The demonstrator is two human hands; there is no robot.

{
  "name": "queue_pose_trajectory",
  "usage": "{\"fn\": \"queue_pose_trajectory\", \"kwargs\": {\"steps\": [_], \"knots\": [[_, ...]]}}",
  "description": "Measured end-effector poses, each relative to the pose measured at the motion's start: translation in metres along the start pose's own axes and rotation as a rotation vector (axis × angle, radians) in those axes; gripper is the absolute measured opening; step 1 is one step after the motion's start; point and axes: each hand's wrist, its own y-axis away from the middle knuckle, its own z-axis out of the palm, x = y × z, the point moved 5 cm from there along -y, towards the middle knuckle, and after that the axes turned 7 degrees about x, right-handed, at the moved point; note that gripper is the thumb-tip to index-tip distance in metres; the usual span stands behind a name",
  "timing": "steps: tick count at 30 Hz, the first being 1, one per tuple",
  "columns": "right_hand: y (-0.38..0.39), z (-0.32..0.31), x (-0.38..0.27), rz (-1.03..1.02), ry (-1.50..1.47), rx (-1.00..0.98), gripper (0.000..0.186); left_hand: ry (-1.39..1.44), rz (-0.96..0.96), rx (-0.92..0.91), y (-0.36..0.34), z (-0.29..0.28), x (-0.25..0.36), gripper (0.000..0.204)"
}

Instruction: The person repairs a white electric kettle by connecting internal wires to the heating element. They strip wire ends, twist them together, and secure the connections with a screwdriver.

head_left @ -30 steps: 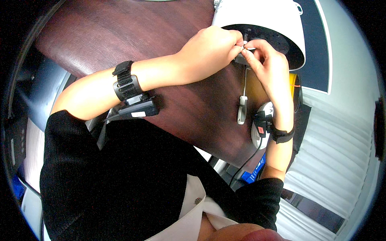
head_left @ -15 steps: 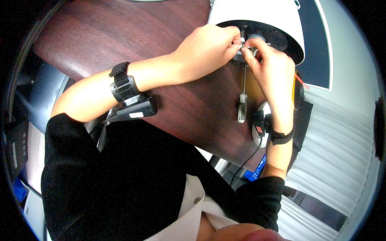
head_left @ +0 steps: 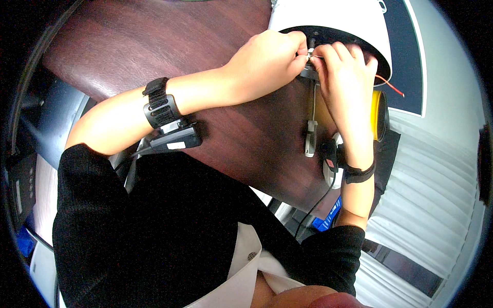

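Observation:
Both hands meet at the dark underside of a white housing (head_left: pixel 328 13) on the wooden desk. My left hand (head_left: pixel 272 64) has fingers curled and pinched on a tiny light piece at a small metal fitting, too small to name. My right hand (head_left: pixel 344 79) pinches at the same spot with thumb and index, other fingers bent over the opening, hiding part of it. An orange wire (head_left: pixel 390 84) sticks out to the right of that hand. A screwdriver-like tool (head_left: pixel 310 139) with a pale handle and thin shaft lies below the hands.
A yellow round object (head_left: pixel 379 115) sits right of my right hand, near a dark panel (head_left: pixel 411 66) with a pale frame. A white object (head_left: pixel 331 179) and black cable lie under my right wrist. The wooden desk (head_left: pixel 128 41) curves leftward; pleated white fabric (head_left: pixel 426 195) is at right.
My right hand has turned, its fingers rising and bending over the housing's opening. The orange wire now shows farther out to the right. My left hand has moved slightly upward, still pinched.

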Motion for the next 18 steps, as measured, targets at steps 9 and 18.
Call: {"fn": "queue_pose_trajectory", "kwargs": {"steps": [9,18], "knots": [[0.001,0.002,0.004,0.011,-0.159,0.001,0.011,0.033,-0.071,-0.039,0.005,0.004,-0.005,0.011],[0.006,-0.002,0.015,0.047,-0.221,0.013,0.011,0.042,-0.068,-0.059,0.0,-0.002,0.003,0.014]]}}
